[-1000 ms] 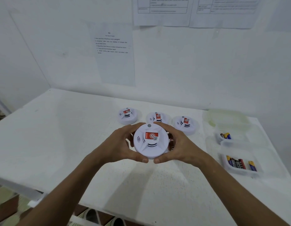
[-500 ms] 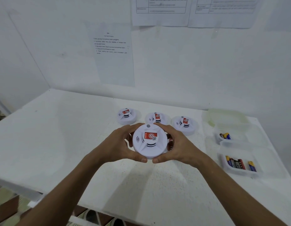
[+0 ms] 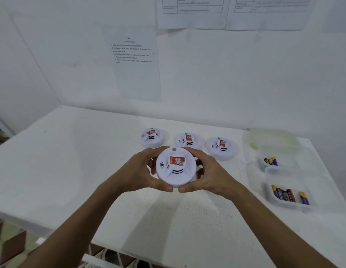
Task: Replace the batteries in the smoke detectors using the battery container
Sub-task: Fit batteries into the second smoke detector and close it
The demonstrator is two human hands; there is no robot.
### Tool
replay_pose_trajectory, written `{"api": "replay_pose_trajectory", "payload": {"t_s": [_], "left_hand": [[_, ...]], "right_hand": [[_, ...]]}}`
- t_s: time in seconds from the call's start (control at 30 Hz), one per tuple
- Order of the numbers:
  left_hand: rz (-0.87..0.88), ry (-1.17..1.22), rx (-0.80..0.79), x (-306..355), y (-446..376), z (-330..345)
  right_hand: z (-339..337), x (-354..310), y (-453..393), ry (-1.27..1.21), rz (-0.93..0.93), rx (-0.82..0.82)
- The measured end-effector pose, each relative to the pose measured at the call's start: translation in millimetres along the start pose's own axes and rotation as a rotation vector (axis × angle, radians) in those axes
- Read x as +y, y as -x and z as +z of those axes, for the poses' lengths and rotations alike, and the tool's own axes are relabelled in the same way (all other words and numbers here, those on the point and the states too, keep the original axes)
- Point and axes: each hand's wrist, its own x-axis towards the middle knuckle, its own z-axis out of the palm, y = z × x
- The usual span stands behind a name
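A round white smoke detector (image 3: 175,168) with a red label is held face up above the table, clasped from both sides. My left hand (image 3: 138,172) wraps its left rim and my right hand (image 3: 209,174) its right rim, thumbs nearly meeting at the front. Behind it three more smoke detectors stand in a row: left detector (image 3: 151,137), middle detector (image 3: 188,140), right detector (image 3: 221,147). At the right, a clear battery container (image 3: 288,196) holds several batteries, and a smaller clear container (image 3: 270,162) holds a few.
A clear greenish lid (image 3: 272,139) lies at the back right of the white table (image 3: 71,161). Paper sheets (image 3: 134,62) hang on the white wall behind. The table's front edge runs below my forearms, with floor and shoes visible under it.
The held detector has turned slightly within my hands and the view has shifted a little. Nothing else on the table has moved.
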Motion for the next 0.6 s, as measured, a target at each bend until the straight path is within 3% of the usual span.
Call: {"api": "replay_pose_trajectory", "payload": {"t_s": [0.6], "left_hand": [[-0.037, -0.001, 0.018, -19, -8, -7]], "right_hand": [[10, 11, -20, 0.055, 0.056, 0.036]]}}
